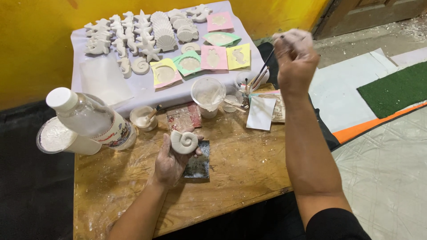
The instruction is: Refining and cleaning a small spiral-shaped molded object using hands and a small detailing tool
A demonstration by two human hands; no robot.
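Plaster snail shell (184, 142) sits gripped in the left hand (171, 161); the right hand (295, 55), fingers pinching a brush (263, 67), might jolt and chip it.

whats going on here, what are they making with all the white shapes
A person sits at a wooden table handling plaster casts. The left hand holds a white spiral shell cast. The right hand is raised and blurred, gripping a thin brush. Finished sea-shape casts lie on a cloth behind.

Wooden table (240, 169): bottle (91, 119), plastic cup (207, 95), paper card (261, 113).
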